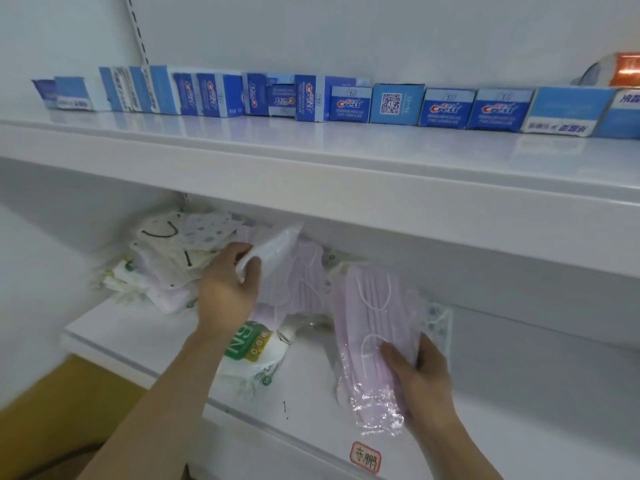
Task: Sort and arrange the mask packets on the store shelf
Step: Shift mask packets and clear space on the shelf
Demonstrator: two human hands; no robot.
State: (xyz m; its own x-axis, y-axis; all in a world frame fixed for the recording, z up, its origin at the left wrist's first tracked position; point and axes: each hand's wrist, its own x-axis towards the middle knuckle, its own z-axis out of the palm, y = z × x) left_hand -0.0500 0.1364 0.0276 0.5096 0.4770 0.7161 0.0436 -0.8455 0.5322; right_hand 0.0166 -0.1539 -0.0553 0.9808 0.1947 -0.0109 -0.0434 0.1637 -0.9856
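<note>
The right hand (420, 372) holds a stack of pink packets (372, 327), thumb on the front face and fingers curled behind; the stack stands nearly upright at 4 o'clock from frame centre, its lower end over the lower shelf (145, 337). A patterned packet (437, 320) sits behind the stack in the same grip.

The left hand (228, 289), at 8 o'clock, pinches a white packet (273, 249) between thumb and fingers and lifts it clear of the heap. More pink packets (304, 282) lie just beside this hand at 3 o'clock from it. A mixed pile (169, 251) of white and printed packets lies at 10 o'clock from it, against the back wall. A green-label packet (247, 344) lies under the left wrist.

Step in hand, as judged: sorting by type, with pink packets gathered in the right hand. Sorting appears well short of complete.

Next move calls for placing the white packet with its like and squaring the pink stack before setting it down. The film wrap looks slippery; keep grip firm.

The upper shelf (311, 161) carries toothpaste boxes (349, 103).
</note>
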